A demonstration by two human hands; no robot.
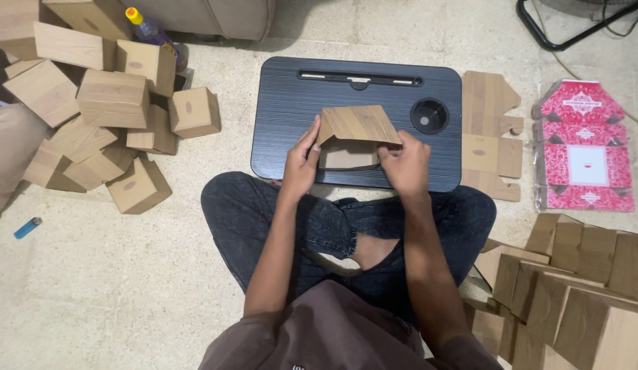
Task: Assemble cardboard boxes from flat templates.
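Observation:
A partly folded wood-grain cardboard box (357, 127) is held over a black lap desk (291, 96). My left hand (302, 164) grips its left side, thumb up along the edge. My right hand (403, 163) grips its right side. The top flap is raised and slanted; the box's inner face shows between my hands. I sit cross-legged in dark jeans behind the desk.
A pile of several finished wood-grain boxes (110, 103) lies at the left. Flat wood-grain blanks (490, 133) lie right of the desk, with more (579, 281) at lower right. Red patterned flat packs (586, 154) sit at the right. A blue lighter (28, 227) rests on the floor.

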